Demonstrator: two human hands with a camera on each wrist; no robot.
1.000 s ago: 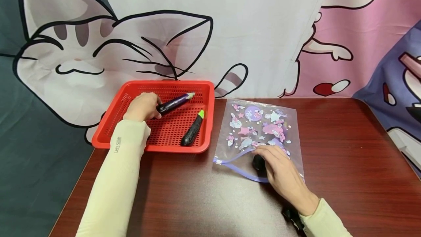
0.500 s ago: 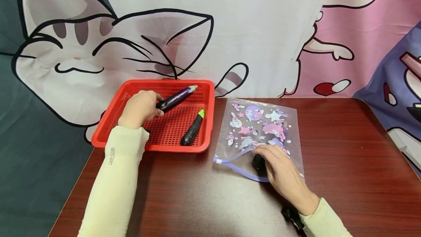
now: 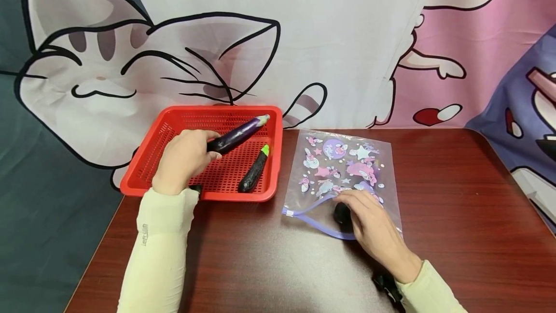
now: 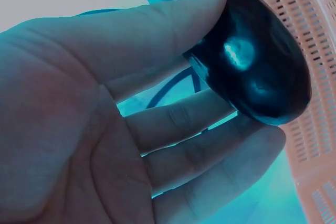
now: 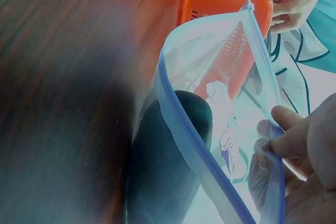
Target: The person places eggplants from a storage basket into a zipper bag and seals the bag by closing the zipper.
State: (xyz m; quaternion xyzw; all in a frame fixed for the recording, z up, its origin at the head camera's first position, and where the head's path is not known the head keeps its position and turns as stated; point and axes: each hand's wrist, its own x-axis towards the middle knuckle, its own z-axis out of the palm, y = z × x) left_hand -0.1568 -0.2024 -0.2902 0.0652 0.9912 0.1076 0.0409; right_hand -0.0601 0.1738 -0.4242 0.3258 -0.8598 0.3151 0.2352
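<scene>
In the head view my left hand (image 3: 184, 158) pinches a dark purple eggplant (image 3: 239, 135) by its blunt end, with its pale stem pointing to the far right, over the red basket (image 3: 200, 196). The left wrist view shows the thumb and fingers on the glossy eggplant (image 4: 252, 51). A small dark zucchini (image 3: 253, 172) with a bright green tip lies in the basket. My right hand (image 3: 375, 228) pinches the purple-edged rim of a clear printed zip bag (image 3: 347, 163), keeping its mouth apart. A dark, round-ended thing (image 5: 168, 161) shows at that mouth; its kind is unclear.
The brown wooden table (image 3: 456, 197) bears the basket at left and the bag right of it. A cartoon-printed cloth (image 3: 339, 37) hangs behind the table's far edge. A slider (image 3: 289, 213) sits at the bag's left corner.
My left hand has raised the eggplant, whose stem end has shifted up and to the right; the hand itself has drawn slightly nearer. The right hand and bag stay put.
</scene>
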